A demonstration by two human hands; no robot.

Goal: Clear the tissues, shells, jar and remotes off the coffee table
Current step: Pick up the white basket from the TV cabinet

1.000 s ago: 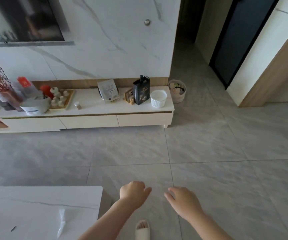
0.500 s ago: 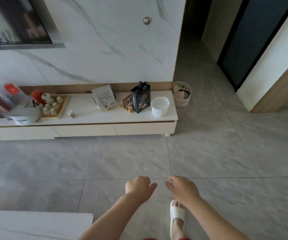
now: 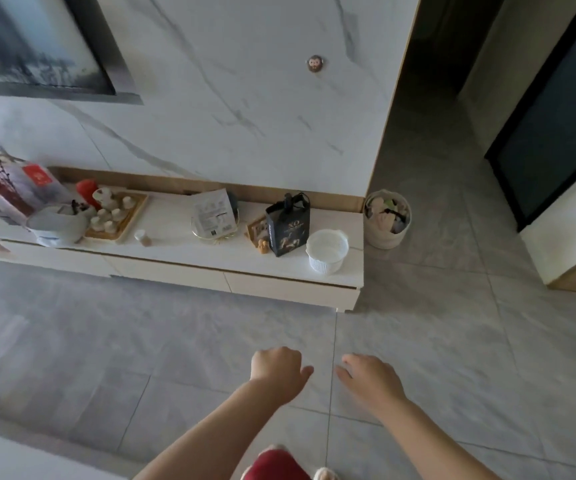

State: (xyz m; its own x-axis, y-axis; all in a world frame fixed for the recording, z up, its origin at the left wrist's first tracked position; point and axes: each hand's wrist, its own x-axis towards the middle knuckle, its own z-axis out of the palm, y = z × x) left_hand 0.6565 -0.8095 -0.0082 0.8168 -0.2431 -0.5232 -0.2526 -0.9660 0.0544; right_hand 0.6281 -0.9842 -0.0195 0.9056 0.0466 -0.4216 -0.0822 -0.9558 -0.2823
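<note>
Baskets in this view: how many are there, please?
2. A white slotted basket stands on the right end of the TV cabinet; a fabric basket stands on the floor beside it. Others may be hidden.

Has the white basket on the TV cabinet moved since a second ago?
No. The white basket sits beside the black bag near the cabinet's right end; only the camera shifted.

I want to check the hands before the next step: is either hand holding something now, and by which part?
Nothing is seen held. The left hand is loosely curled and the right hand is relaxed, both over the floor.
</note>
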